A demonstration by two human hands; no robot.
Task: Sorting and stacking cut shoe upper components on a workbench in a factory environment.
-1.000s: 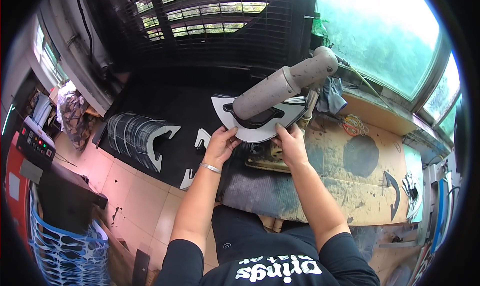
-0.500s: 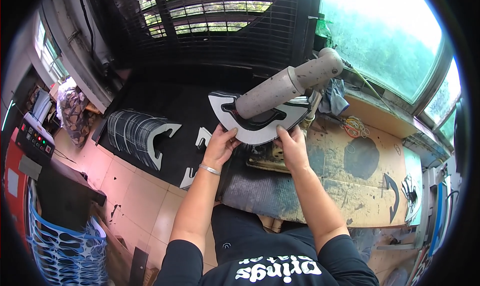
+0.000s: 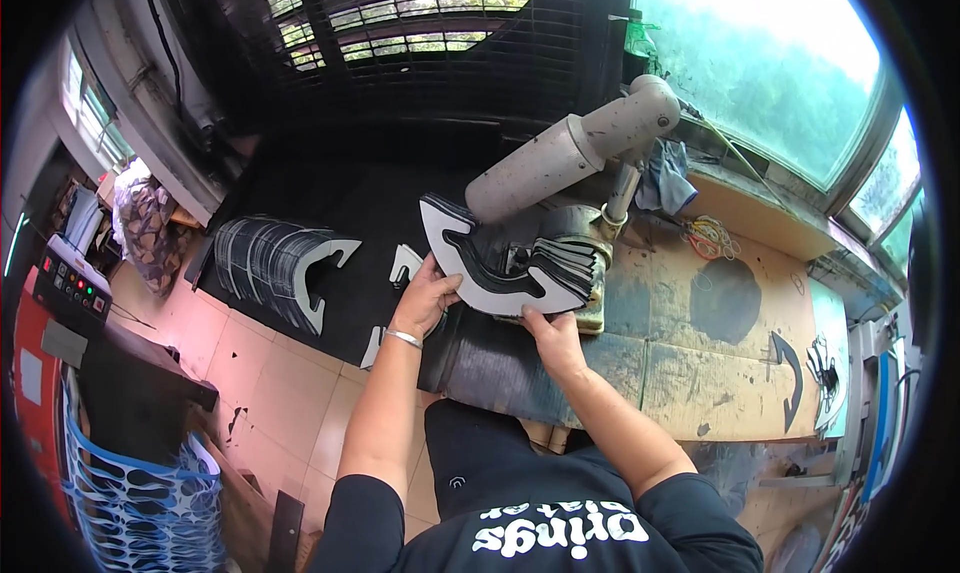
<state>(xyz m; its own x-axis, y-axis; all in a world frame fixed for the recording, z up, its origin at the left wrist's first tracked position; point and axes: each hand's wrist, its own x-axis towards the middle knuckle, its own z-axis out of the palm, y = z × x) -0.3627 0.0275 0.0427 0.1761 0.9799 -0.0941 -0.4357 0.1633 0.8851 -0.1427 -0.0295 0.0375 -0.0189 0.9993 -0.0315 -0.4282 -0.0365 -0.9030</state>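
Observation:
Between both hands is a stack of crescent-shaped foam pieces (image 3: 478,295), white on the top face with black layers beneath. My left hand (image 3: 430,295), with a bracelet at its wrist, is closed on the stack's left part, thumb on top. At its lower right edge my right hand (image 3: 556,343) grips it, thumb over the rim. The layers fan apart at the right end. Just behind the stack is the open end of a grey pipe (image 3: 530,168). A small machine base (image 3: 592,318) lies partly hidden beneath the stack.
To the left, a long stack of similar curved pieces (image 3: 270,263) lies on a black surface (image 3: 340,188). Small white offcuts (image 3: 405,263) are near my left hand. On the cardboard-covered table (image 3: 680,373) at right lies a black curved strip (image 3: 786,381). Scissors (image 3: 708,238) rest farther back.
Both hands have brought the stack down and left, out from under the grey pipe's end. Its right side now sits lower, with the fanned layers showing. Both hands keep their grip.

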